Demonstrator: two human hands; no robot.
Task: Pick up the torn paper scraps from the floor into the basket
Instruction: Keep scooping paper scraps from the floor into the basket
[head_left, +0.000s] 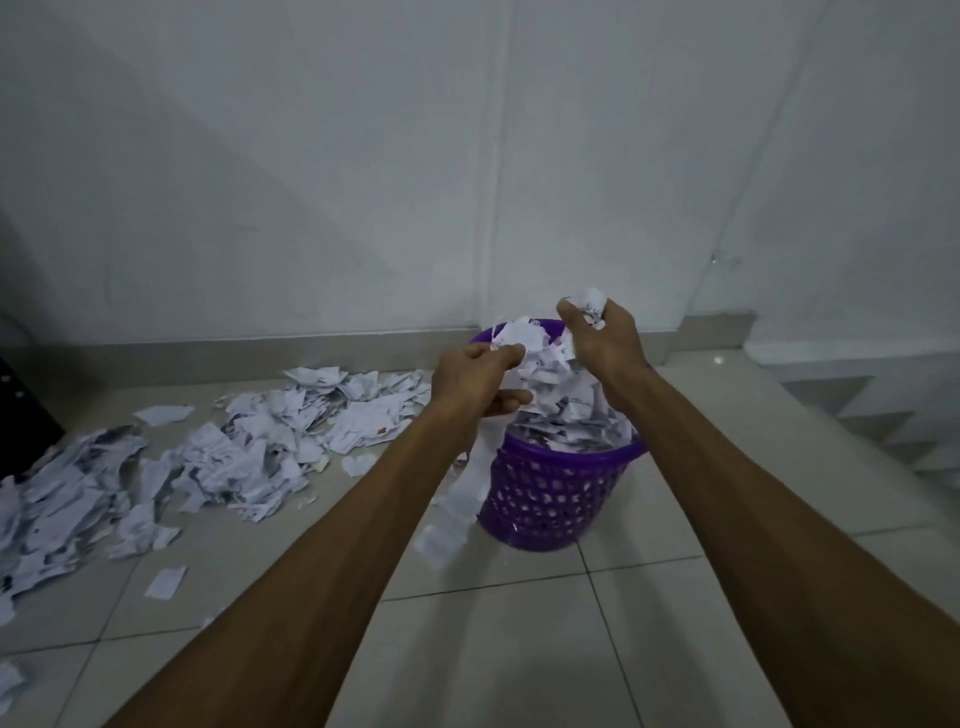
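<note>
Both arms reach straight out from the person and meet over the purple basket (550, 493), which stands on the tiled floor (519, 649) near the wall (363, 156). My guess is the hands are held right above its mouth so whatever they let go drops inside rather than back onto the tiles. The basket is already heaped above its rim with torn paper, so the load has to go on top of a mound, and that is probably why the hands sit high instead of reaching down in.

The left hand (475, 384) is curled, thumb and fingers pinching a bunch of scraps at the near-left edge of the heap; a long strip of paper (457, 509) hangs from below it down the outside of the basket, and it looks likely to miss and land on the floor. The right hand (602, 338) is raised a little higher on the far side, fingers closed round a crumpled wad (592, 304) that pokes out above its knuckles.

Most of the torn paper scraps (218, 457) are not in the basket yet: a wide drift lies on the floor to the left, running along the skirting and out toward the left edge of view, with loose pieces nearer the person. The job seems well short of done, and the basket looks close to full
</note>
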